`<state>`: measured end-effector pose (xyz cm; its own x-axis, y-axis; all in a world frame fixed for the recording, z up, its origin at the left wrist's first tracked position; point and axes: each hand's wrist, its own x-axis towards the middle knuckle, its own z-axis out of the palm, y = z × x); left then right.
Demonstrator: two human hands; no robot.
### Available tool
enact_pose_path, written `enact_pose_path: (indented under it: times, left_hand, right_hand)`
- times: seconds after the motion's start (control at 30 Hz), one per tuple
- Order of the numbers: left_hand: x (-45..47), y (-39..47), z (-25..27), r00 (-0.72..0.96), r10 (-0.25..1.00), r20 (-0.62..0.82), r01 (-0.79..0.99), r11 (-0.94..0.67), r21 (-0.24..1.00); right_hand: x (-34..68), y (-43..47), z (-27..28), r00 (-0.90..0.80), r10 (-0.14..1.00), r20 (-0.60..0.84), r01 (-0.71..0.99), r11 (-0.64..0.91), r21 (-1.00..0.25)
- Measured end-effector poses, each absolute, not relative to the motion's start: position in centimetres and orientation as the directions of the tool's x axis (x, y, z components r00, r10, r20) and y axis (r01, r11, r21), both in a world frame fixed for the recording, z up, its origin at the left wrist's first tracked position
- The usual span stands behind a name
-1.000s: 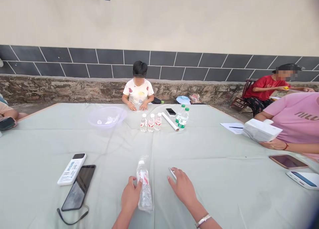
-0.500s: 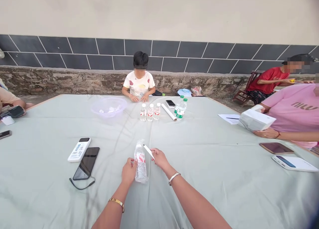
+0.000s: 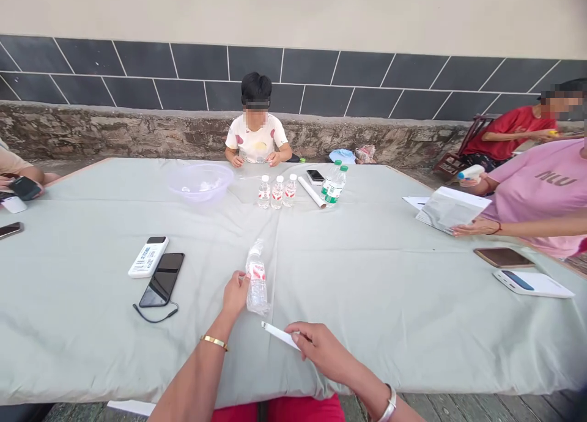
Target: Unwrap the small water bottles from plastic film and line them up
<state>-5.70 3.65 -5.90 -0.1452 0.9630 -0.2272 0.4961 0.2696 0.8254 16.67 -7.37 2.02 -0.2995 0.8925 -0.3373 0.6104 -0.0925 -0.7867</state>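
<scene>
A small water bottle with a red-and-white label lies on the cloth inside a clear plastic wrap, its cap end pointing away from me. The wrap's loose end bunches past the cap. My left hand grips the bottle's left side, thumb against the label. Nearer the table's front edge, my right hand is closed round a slim white stick-like tool with a small dark tip. That tip points left, just short of the bottle's base, apart from it. I cannot make out the tool's exact kind.
Three bottles stand ahead, beside a white roll and green-capped bottles. A translucent basin is back left. On the left lie a phone and power bank. A person in pink holds a white box-like package.
My right hand has drawn the white tool back toward me, from beside the bottle's cap to below its base. My left hand stays on the bottle. The view has tilted down.
</scene>
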Motion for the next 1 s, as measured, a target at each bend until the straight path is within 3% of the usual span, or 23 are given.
enact_pose_path:
  times: [0.1, 0.23, 0.3, 0.4, 0.47, 0.63, 0.7, 0.87, 1.0]
  left_hand:
    - [-5.8, 3.8, -5.6, -0.151, 0.955, -0.254, 0.490, 0.296, 0.820]
    - [-5.4, 3.7, -4.3, -0.202, 0.938, -0.281, 0.485, 0.345, 0.803]
    - [-4.8, 3.4, -3.4, -0.251, 0.932, -0.261, 0.495, 0.355, 0.793]
    - [-4.0, 2.9, -2.4, -0.302, 0.936, -0.181, 0.574, 0.330, 0.749]
    - [-3.7, 2.8, -2.2, -0.325, 0.935, -0.145, 0.567, 0.315, 0.761]
    - [-4.2, 3.1, -2.8, -0.347, 0.930, -0.124, 0.389, 0.263, 0.883]
    - [-4.4, 3.1, -3.0, -0.354, 0.930, -0.097, 0.311, 0.215, 0.926]
    - [-4.2, 2.8, -2.8, -0.324, 0.939, -0.117, 0.029, 0.134, 0.991]
    - [-4.4, 2.4, -2.4, -0.294, 0.942, -0.163, -0.168, 0.117, 0.979]
  right_hand:
    - [18.6, -4.8, 1.1, -0.102, 0.961, -0.257, 0.670, -0.124, -0.732]
    - [20.9, -0.1, -1.2, 0.229, 0.967, -0.113, 0.870, -0.256, -0.421]
    - [21.5, 1.0, -2.3, 0.253, 0.965, -0.069, 0.919, -0.262, -0.295]
    - [21.3, 0.9, -3.1, 0.194, 0.981, 0.017, 0.960, -0.186, -0.210]
    - [20.1, 0.4, -3.1, 0.155, 0.984, 0.093, 0.960, -0.128, -0.250]
    - [13.1, 1.2, -1.7, -0.074, 0.992, 0.100, 0.747, 0.122, -0.654]
    - [10.2, 2.4, -1.1, -0.157, 0.983, 0.092, 0.649, 0.173, -0.741]
    - [7.6, 4.4, -0.6, -0.193, 0.981, -0.031, 0.670, 0.109, -0.734]
    - [9.2, 4.0, -0.7, -0.069, 0.992, -0.103, 0.768, -0.014, -0.640]
